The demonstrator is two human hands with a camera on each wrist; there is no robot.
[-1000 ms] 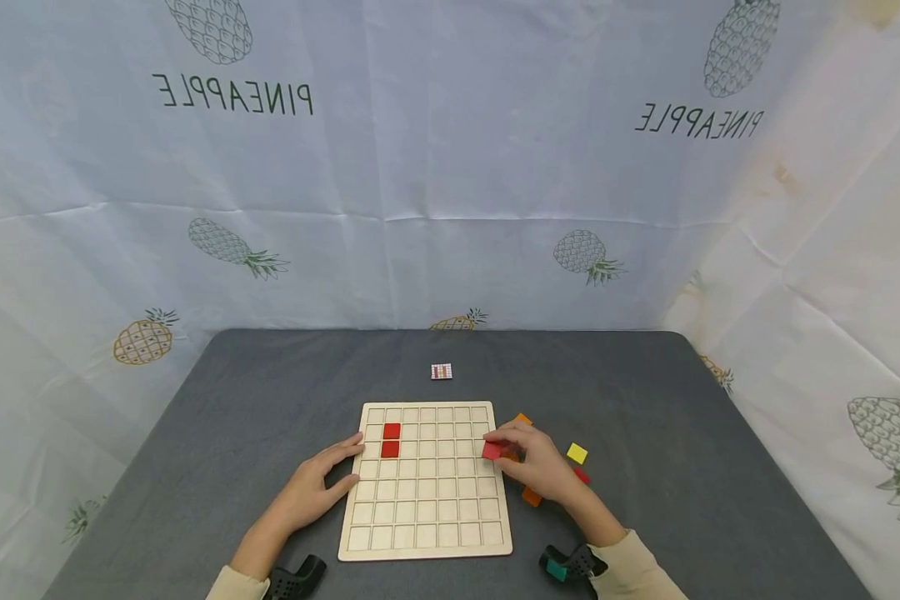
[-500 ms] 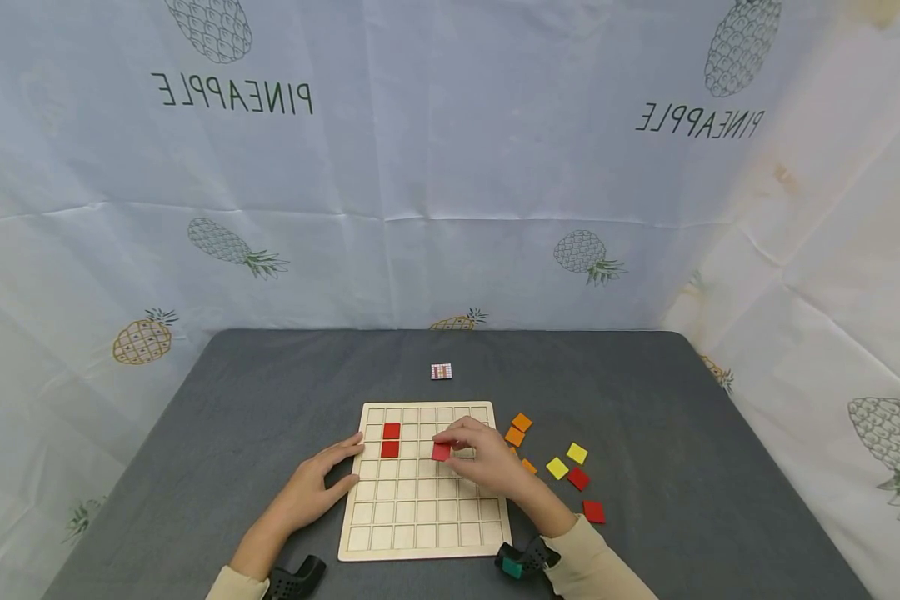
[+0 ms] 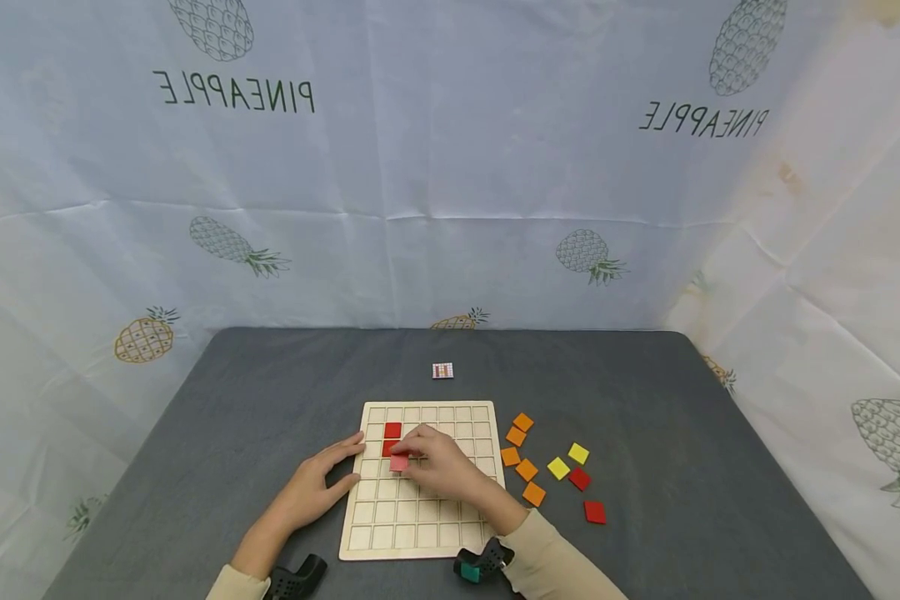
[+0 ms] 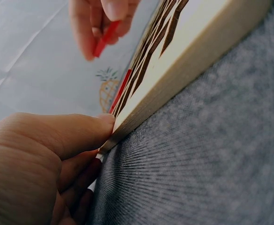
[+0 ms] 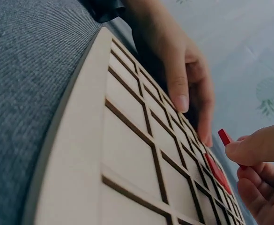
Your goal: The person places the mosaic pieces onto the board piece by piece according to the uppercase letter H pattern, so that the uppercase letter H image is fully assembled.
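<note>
Looking through the head view, we see a wooden grid board [image 3: 420, 553] on the grey tabletop [image 3: 300, 375], with two seated red tiles [image 3: 392, 430] in neighbouring cells toward its left side, one beyond the other. Our right hand [image 3: 441, 468] has its fingers clamped on a third red one, the held tile [image 3: 398, 462], over the board just on the near side of that pair. Our left hand [image 3: 307, 492] rests against the board's left edge, thumb and fingers apart. To the right lie five orange tiles [image 3: 534, 493], two yellow tiles [image 3: 558, 468] and two loose red tiles [image 3: 595, 512]; a small printed card [image 3: 442, 371] lies beyond the board.

From the left wrist, we see our left thumb touching the board's side, and the held tile tilted and raised clear of the grid.

From the right wrist, we see it pinched between thumb and fingers, apart from the cells. We judge the step in hand to be placing this tile; the next move seems to call for levelling it, squaring it to a cell, lowering and releasing.
</note>
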